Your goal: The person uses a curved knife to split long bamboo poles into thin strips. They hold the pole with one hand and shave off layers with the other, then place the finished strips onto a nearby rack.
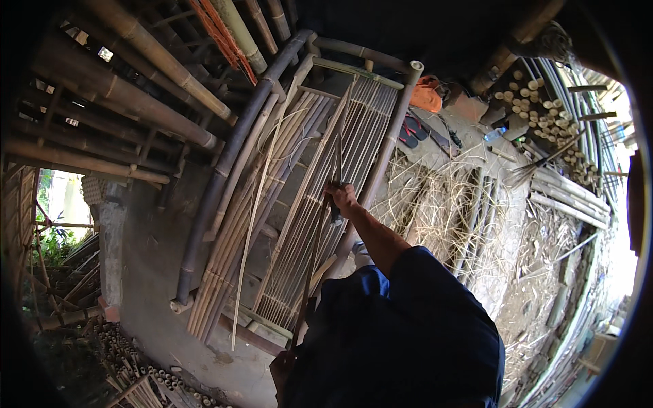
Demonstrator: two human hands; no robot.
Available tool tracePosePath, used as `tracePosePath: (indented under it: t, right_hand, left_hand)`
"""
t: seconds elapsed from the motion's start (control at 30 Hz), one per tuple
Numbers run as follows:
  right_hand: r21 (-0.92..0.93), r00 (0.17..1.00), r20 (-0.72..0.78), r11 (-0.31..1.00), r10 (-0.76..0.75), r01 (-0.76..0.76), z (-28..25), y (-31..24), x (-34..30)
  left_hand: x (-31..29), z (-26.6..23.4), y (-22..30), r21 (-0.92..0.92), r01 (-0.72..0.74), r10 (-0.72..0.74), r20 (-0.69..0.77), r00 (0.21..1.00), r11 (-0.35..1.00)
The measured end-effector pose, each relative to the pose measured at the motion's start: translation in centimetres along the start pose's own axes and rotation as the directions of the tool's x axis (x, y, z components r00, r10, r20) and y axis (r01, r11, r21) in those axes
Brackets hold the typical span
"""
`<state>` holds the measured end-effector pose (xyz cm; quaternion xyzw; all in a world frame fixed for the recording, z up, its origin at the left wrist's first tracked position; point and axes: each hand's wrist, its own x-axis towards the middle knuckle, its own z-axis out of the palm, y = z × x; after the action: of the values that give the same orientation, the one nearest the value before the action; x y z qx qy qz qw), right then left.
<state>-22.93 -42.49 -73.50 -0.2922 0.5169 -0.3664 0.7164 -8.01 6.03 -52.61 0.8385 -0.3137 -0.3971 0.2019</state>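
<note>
A: Any writing I can read?
B: I can't make out any; the clear bottle (pixel 495 134) at upper right is too small to tell.

A: Where is the long dark strip (pixel 317 251), and which way does it lie?
B: Over the thin slats (pixel 371 112) of the bamboo frame (pixel 392 132). Its long axis runs roughly with them, the near end down by the person's body and the far part slanting up and slightly right, to the right hand (pixel 343 198).

A: And the hands?
B: The right is closed round the strip, with a dark tool-like piece (pixel 335 216) just below its fingers; I can't tell what kind. The left hand (pixel 281 368) is at the strip's near end, too dim to tell whether it grips.

A: What's around, or in the way?
B: A bundle of bamboo poles (pixel 221 279) fills the frame's left side, a loose pale strip (pixel 249 238) lying across it. The right forearm (pixel 381 238) hides part of the right rail. Beyond that are sandals (pixel 412 130), an orange thing (pixel 426 95) and scattered shavings (pixel 442 197).
</note>
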Motion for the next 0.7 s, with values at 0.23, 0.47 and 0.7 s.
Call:
tracePosePath:
  t: [0.23, 0.47, 0.7]
  right_hand:
    - [-0.038, 0.985, -0.041, 0.985, 0.166, -0.167, -0.2, -3.0, 7.2]
    - [0.003, 0.996, -0.011, 0.996, 0.090, -0.090, -0.9, -4.3, 8.8]
    - [-0.005, 0.997, -0.015, 0.997, -0.071, 0.071, -0.2, -7.6, 8.0]
  left_hand:
    - [3.9, 1.1, 8.0, -0.022, 0.010, -0.013, -0.139, 0.990, 1.000]
    - [5.8, 0.4, 13.3, 0.014, 0.199, -0.195, -0.145, 0.970, 0.980]
    - [7.1, 1.0, 8.0, 0.168, -0.010, 0.046, -0.213, 0.976, 0.986]
